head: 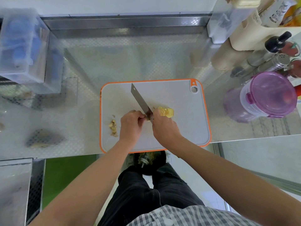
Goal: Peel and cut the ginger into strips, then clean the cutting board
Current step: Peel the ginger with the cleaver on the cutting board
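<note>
Grip of the right hand (pixel 164 126) is closed round the handle of the cleaver (pixel 140 99), whose blade is pointed toward the far left corner of the cutting board (pixel 187 98). A small ginger piece (pixel 147 120), mostly hidden, is pinched against the blade by the curled fingers of the left hand (pixel 130 126). Ginger slices (pixel 166 112) are piled in the middle of the board, just right of the blade. Peel scraps (pixel 113 128) are gathered near the board's left edge. A bin (pixel 149 162) is seen below the board's near edge, and a purple-lidded container (pixel 268 95) is placed well to the board's right.
</note>
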The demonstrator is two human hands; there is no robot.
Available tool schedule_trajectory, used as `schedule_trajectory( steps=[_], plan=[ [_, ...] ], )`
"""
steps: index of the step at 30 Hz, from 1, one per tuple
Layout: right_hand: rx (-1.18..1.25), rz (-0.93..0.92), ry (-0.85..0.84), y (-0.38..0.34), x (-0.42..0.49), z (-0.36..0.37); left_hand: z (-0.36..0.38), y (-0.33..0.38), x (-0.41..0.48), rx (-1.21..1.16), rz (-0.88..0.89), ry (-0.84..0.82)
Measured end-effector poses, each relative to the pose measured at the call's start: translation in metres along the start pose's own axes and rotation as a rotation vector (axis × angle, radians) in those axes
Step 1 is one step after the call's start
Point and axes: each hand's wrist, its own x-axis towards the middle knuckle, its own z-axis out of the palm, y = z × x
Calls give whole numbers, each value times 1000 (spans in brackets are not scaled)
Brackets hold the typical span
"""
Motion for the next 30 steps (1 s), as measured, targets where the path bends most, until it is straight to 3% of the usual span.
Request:
schedule_trajectory(
  steps=[21,30],
  plan=[
    [-60,-23,-42,-9,10,1,-2,-11,11,-11,-83,-15],
    [-50,-33,-32,-10,12,-1,-5,-14,9,91,41,-43]
  ],
)
